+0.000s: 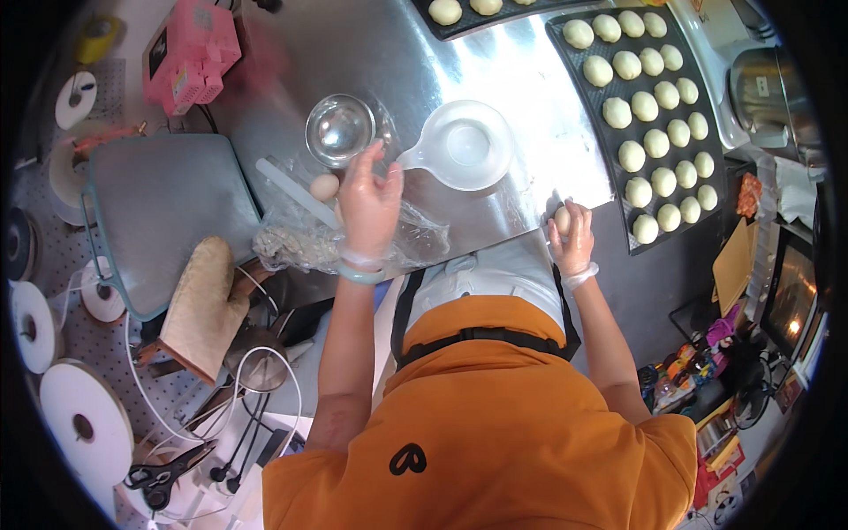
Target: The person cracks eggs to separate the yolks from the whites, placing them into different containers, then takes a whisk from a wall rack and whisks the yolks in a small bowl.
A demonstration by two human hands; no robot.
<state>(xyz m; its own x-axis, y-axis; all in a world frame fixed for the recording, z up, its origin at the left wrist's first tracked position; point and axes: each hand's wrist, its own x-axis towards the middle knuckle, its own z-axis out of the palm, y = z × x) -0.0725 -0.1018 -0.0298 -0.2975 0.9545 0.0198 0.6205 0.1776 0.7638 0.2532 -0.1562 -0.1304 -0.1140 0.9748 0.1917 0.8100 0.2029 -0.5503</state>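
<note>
A head-worn fisheye looks down from close above, orange shirt [521, 433] at six o'clock, metal table [344, 49] toward twelve

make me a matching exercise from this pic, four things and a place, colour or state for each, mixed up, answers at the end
Things:
1. Right hand
2. Dough balls
3. Oven mitt
4. Scissors

Descriptions:
A. Beige
B. Black-handled, at lower left
C. Holding an egg
D. In rows on dark trays

Pairs: 1-C, 2-D, 3-A, 4-B

A bowl [340, 118] is placed left of a handled cup [467, 144] on the counter [305, 44]; a tray [636, 130] is located farther right.
</note>
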